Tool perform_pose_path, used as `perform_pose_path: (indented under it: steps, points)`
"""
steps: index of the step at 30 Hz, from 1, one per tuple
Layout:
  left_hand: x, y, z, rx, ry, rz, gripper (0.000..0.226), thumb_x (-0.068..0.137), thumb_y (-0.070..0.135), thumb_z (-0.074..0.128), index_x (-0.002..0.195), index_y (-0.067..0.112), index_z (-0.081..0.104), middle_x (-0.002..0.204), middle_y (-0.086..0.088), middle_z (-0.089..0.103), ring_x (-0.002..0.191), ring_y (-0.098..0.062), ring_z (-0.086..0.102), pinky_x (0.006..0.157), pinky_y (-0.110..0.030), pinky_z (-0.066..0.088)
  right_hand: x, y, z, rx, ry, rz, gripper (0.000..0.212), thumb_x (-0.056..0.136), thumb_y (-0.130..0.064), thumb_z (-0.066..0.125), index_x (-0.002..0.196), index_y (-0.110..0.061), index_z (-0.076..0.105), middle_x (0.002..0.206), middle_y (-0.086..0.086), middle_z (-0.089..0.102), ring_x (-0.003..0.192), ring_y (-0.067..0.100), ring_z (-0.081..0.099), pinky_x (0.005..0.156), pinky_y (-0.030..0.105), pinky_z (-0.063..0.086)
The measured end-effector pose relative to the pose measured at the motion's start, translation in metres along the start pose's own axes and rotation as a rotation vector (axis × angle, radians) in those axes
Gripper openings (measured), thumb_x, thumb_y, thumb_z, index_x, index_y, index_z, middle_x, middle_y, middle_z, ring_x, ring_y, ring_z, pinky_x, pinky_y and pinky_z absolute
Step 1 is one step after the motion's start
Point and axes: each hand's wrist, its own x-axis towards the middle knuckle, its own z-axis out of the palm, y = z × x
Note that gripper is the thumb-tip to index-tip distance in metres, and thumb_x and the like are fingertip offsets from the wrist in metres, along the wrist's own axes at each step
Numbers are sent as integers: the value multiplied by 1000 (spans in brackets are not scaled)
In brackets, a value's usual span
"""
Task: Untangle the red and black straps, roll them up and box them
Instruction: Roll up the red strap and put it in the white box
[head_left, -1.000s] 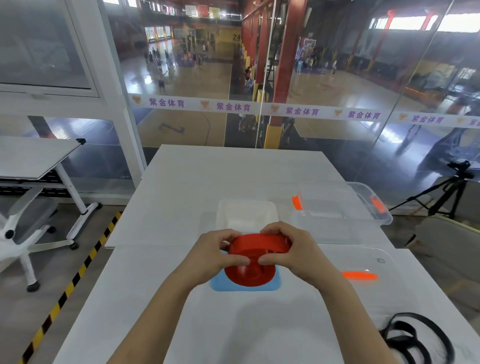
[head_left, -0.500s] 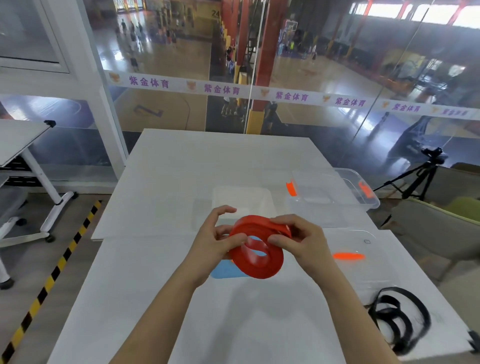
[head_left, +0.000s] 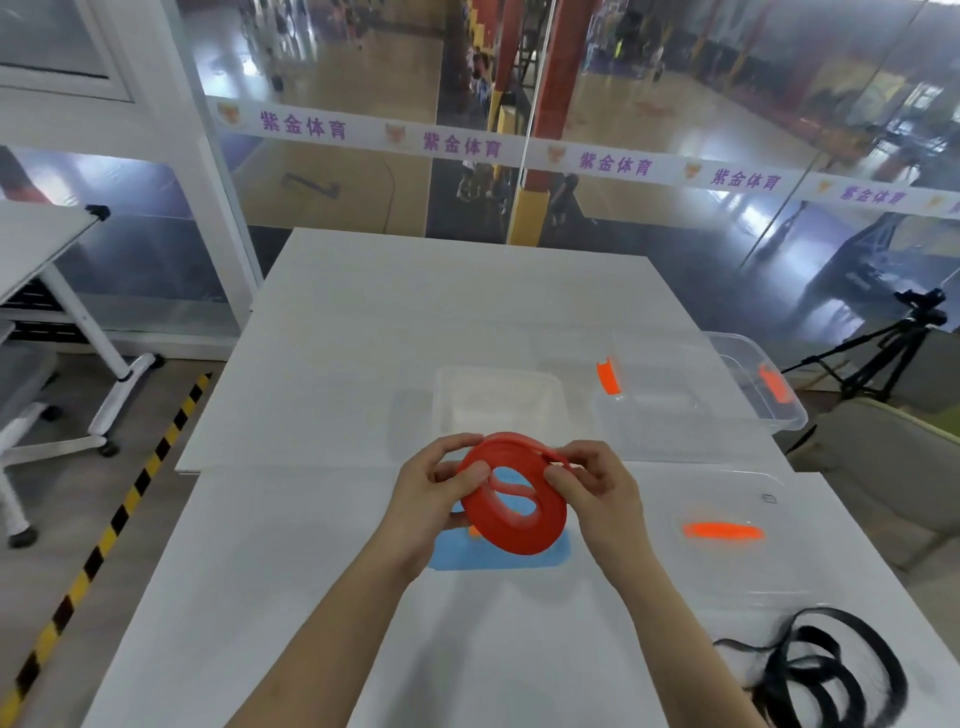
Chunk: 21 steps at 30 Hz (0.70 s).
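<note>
The red strap (head_left: 511, 535) is wound into a flat roll with a loose oval hole in its middle. It is held tilted above the table between both hands. My left hand (head_left: 434, 493) pinches its left rim, thumb on the face. My right hand (head_left: 597, 486) pinches the upper right rim where the strap's loose end lies. The black strap (head_left: 826, 670) lies in loose, unrolled loops on the table at the near right. A clear box (head_left: 691, 410) with orange latches stands open at the far right.
A blue mat (head_left: 498, 558) lies on the white table (head_left: 337, 597) under the roll. A small clear tray (head_left: 498, 402) sits behind it. A clear lid (head_left: 727, 530) with an orange handle lies to the right. Beyond the table are a glass wall, a tripod (head_left: 883, 348) and a chair.
The roll has risen off the blue mat and tilted up to face me. Its centre has loosened into an open oval. Both hands shifted to the rim.
</note>
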Motion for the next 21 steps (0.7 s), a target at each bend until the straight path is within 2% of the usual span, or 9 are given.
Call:
perform_pose_path:
  steps: [2, 4, 7, 12, 15, 18, 21]
  points:
    - [18, 1, 0, -8, 33, -33, 28, 94, 20, 75, 120, 30, 72, 107, -9, 78, 98, -24, 78, 73, -36, 65, 19, 10, 0, 21, -20, 64, 17, 92, -2, 77, 103, -14, 71, 94, -6, 79, 83, 13, 77, 75, 31, 61]
    - [39, 2, -2, -20, 73, -63, 29, 93, 18, 76, 120, 28, 73, 105, -10, 79, 96, -24, 78, 72, -35, 64, 37, 18, 0, 20, -87, 125, 27, 88, -3, 81, 106, -22, 74, 102, -3, 80, 91, 21, 79, 79, 39, 64]
    - [72, 1, -2, -22, 116, -108, 31, 92, 18, 78, 121, 25, 73, 105, -13, 79, 91, -22, 78, 67, -31, 62, 67, 28, -1, -54, -182, 187, 36, 83, -8, 87, 110, -29, 72, 107, -5, 79, 93, 22, 80, 78, 40, 67]
    - [132, -15, 2, -36, 180, -211, 37, 89, 23, 81, 125, 24, 71, 102, -13, 80, 90, -26, 79, 66, -33, 62, 129, 44, 6, -141, -196, 269, 37, 80, -14, 90, 109, -28, 70, 107, 0, 78, 80, 23, 81, 70, 42, 68]
    - [167, -24, -2, -44, 208, -248, 37, 89, 25, 81, 124, 26, 70, 100, -12, 81, 90, -27, 80, 66, -33, 63, 167, 59, 13, -246, -239, 244, 45, 75, -17, 93, 108, -36, 69, 110, -6, 75, 80, 21, 80, 69, 38, 68]
    - [199, -30, -7, -43, 239, -254, 36, 88, 24, 82, 123, 26, 70, 102, -12, 81, 92, -29, 79, 67, -35, 64, 201, 77, 24, -342, -268, 202, 49, 75, -20, 92, 108, -44, 64, 114, -9, 70, 89, 16, 77, 75, 40, 68]
    - [226, -34, -9, 39, 234, -240, 33, 90, 26, 81, 121, 31, 69, 107, -13, 79, 93, -27, 79, 67, -34, 63, 230, 90, 34, -454, -257, 120, 38, 79, -21, 87, 107, -38, 68, 103, -16, 73, 93, 6, 71, 80, 29, 63]
